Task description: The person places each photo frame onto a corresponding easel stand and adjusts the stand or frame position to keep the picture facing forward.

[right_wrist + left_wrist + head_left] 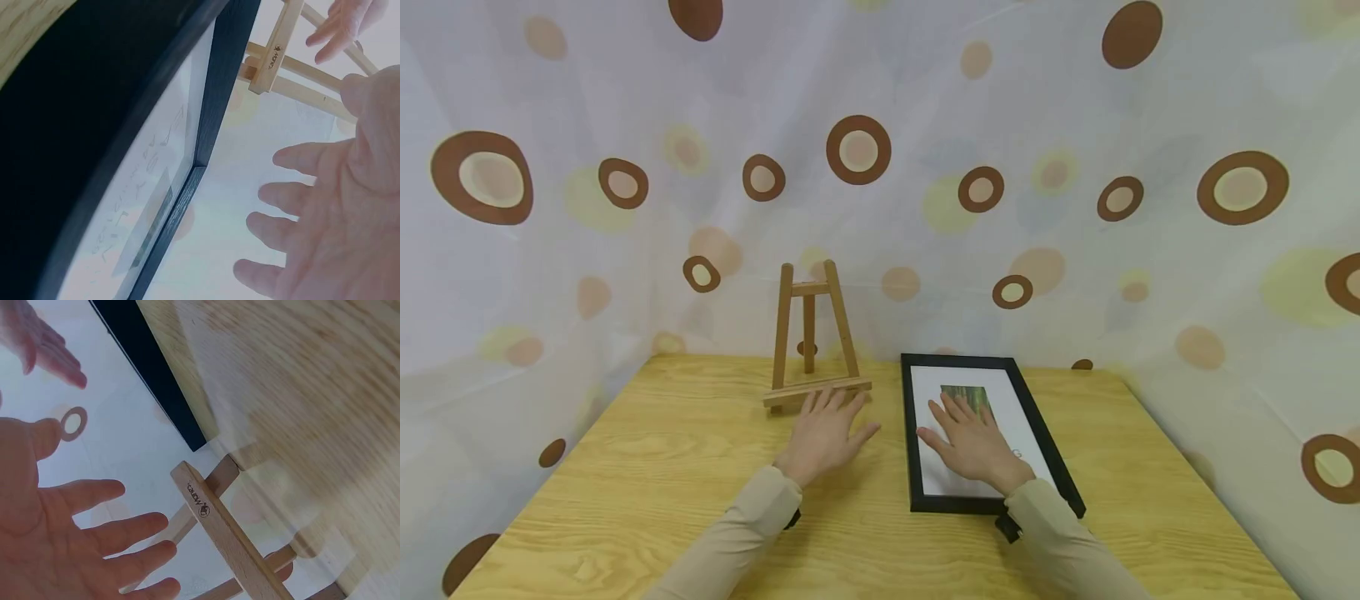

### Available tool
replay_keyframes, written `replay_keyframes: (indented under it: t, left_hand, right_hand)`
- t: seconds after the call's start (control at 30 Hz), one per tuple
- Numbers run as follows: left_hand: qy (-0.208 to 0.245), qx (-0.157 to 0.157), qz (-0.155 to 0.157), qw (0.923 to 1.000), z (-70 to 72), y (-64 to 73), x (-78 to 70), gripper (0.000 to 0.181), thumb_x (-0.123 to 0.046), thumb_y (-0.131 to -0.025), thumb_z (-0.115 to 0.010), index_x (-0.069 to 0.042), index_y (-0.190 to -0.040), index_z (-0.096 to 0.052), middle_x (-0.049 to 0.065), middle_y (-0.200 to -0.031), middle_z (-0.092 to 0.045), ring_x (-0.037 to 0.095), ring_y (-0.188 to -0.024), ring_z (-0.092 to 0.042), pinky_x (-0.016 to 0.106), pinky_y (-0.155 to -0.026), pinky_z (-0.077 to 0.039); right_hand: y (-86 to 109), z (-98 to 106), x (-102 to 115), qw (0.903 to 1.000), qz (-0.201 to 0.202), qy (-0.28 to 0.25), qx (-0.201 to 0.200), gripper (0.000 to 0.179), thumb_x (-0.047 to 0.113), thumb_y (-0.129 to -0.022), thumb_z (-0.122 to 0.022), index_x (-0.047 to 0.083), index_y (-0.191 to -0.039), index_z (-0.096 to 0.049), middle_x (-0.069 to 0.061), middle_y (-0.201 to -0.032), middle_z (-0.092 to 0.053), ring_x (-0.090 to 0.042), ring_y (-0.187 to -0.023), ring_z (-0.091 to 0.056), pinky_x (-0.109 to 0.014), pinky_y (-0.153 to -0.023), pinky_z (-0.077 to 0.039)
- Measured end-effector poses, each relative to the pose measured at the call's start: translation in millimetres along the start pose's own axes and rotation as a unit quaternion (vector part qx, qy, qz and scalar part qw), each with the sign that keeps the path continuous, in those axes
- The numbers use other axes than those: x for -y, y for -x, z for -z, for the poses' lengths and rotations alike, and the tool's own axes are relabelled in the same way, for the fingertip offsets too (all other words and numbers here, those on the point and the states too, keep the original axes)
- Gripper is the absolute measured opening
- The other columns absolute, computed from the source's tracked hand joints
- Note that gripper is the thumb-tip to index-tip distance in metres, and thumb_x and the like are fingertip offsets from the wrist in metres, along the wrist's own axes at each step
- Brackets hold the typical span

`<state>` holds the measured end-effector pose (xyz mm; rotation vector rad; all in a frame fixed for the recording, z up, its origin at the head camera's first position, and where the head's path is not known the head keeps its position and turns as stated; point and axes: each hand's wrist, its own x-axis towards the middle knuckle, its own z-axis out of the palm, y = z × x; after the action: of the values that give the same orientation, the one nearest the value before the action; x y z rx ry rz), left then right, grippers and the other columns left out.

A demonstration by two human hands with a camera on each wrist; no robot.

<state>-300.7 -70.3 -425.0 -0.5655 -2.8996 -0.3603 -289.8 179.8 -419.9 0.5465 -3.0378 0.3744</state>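
A pale spotted sheet (898, 83) is hanging round a wood-grained table (662, 467), from nine o'clock through twelve to three. From the tabletop's middle, a black picture frame (958, 504) is lying flat toward two o'clock, while a wooden easel (843, 321) is standing toward eleven. The left hand (823, 437) is hovering at the easel's six o'clock, its fingers extended and spread, overlapping the front ledge (790, 393) in the head view. The right hand (973, 446) is hovering over the frame, fingers likewise straight and apart, blocking some of what is inside. Within its border the frame is holding a white insert (940, 477), with a green picture (955, 390) showing toward twelve o'clock and partly hidden lettering (1017, 454) sitting below.
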Motion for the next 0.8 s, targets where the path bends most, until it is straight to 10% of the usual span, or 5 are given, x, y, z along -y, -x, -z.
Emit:
replay_keyframes:
  t: [0.4,0.6,0.8]
  left_hand:
    - [0.172,-0.021,0.005,0.9848,0.4,-6.3,-7.3,0.054,-0.041,-0.101,-0.051,-0.001,-0.137,-0.054,0.018,-0.134,-0.060,0.033,-0.119,-0.061,0.048,-0.099,-0.051]
    - [0.231,0.008,-0.002,0.9729,-5.7,-8.6,-10.9,0.047,-0.034,-0.099,-0.057,0.004,-0.128,-0.060,0.022,-0.111,-0.069,0.026,-0.079,-0.069,0.043,-0.077,-0.058]
    - [0.304,0.033,-0.004,0.9521,-12.0,-12.5,-10.2,0.038,-0.028,-0.099,-0.059,0.005,-0.118,-0.065,0.023,-0.125,-0.064,0.036,-0.113,-0.063,0.051,-0.095,-0.052]
  right_hand:
    - [0.5,7,-14,0.9913,-0.030,-0.122,-0.040,0.052,0.038,-0.099,-0.057,-0.001,-0.134,-0.058,-0.019,-0.131,-0.062,-0.035,-0.116,-0.062,-0.054,-0.097,-0.050]
    - [4.6,8,-31,0.9825,-0.038,-0.177,-0.045,0.043,0.029,-0.096,-0.062,-0.004,-0.125,-0.064,-0.017,-0.117,-0.070,-0.032,-0.107,-0.067,-0.047,-0.091,-0.055]
    - [8.3,10,-56,0.9528,-0.091,-0.289,-0.013,0.041,0.026,-0.096,-0.063,-0.003,-0.125,-0.064,-0.017,-0.116,-0.070,-0.028,-0.101,-0.069,-0.039,-0.082,-0.059]
